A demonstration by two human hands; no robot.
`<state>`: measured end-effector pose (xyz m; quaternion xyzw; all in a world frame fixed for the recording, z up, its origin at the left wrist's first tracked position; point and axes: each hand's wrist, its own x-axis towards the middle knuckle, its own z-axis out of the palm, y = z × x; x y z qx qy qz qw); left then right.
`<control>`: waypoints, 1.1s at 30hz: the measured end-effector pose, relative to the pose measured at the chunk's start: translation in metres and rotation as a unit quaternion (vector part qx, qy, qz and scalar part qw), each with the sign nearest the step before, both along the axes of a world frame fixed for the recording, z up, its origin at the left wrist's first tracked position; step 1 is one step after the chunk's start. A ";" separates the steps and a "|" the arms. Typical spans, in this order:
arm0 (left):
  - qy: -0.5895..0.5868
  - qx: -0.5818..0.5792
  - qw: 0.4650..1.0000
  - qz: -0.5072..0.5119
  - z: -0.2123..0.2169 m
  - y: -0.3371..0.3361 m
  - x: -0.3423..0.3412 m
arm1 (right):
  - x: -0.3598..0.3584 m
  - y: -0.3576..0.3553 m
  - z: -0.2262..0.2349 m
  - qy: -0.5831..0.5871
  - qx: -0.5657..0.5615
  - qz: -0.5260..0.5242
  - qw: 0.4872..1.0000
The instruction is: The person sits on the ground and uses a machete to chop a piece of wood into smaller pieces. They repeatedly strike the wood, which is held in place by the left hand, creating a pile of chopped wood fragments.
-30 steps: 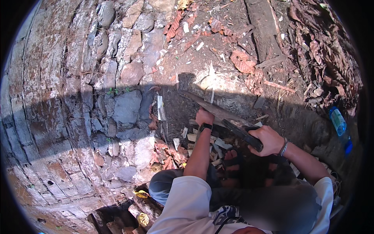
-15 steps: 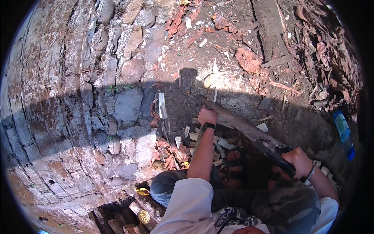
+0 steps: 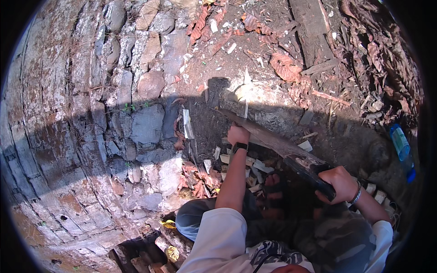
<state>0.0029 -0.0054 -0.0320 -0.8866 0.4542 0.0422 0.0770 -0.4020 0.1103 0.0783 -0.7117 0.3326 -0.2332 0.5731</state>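
Note:
My right hand (image 3: pixel 339 183) is closed around the black handle of a handsaw (image 3: pixel 281 142). Its long, rusty brown blade slants up and left, narrowing toward the tip. Close under the far end of the blade, my left hand (image 3: pixel 239 133) is closed, with a dark watch on the wrist. A pale strip of wood (image 3: pixel 246 109) stands out past the blade in line with that fist, over a log (image 3: pixel 268 94) on the ground. The blade crosses the strip near my fingers. What lies inside the left fist is mostly hidden.
Cut wood pieces (image 3: pixel 261 166) lie around my sandalled foot (image 3: pixel 273 182). A stone wall (image 3: pixel 148 123) runs along the left, with dry leaves (image 3: pixel 200 177) at its base. A clear plastic bottle (image 3: pixel 400 143) lies at the right. Split logs (image 3: pixel 141 264) are stacked at lower left.
My right hand has pushed the handsaw up and left, so its tip reaches farther past my left hand. The left hand stays beside the strip; the whole view shifts slightly.

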 end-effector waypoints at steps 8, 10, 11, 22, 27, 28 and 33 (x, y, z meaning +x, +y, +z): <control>0.001 -0.007 1.000 -0.008 0.004 0.005 -0.006 | 0.036 -0.063 0.020 0.013 -0.007 0.023 1.000; -0.015 0.013 1.000 -0.015 -0.010 0.008 0.015 | 0.077 -0.080 0.013 0.020 -0.041 0.023 0.999; -0.025 0.018 0.999 -0.020 -0.018 0.008 0.022 | 0.091 -0.082 0.007 0.011 -0.046 0.011 0.999; 0.029 -0.036 0.999 0.005 0.004 -0.001 -0.007 | -0.017 0.001 0.004 -0.036 0.045 0.007 0.998; 0.033 -0.055 0.998 0.012 0.007 0.000 -0.008 | 0.007 -0.045 0.011 -0.007 0.018 0.033 0.999; 0.020 -0.038 0.999 -0.001 0.006 0.003 -0.009 | 0.029 -0.061 0.012 -0.004 -0.006 0.018 1.000; -0.029 -0.009 0.999 -0.010 -0.037 0.022 0.041 | 0.110 -0.072 -0.005 -0.006 -0.056 0.008 0.998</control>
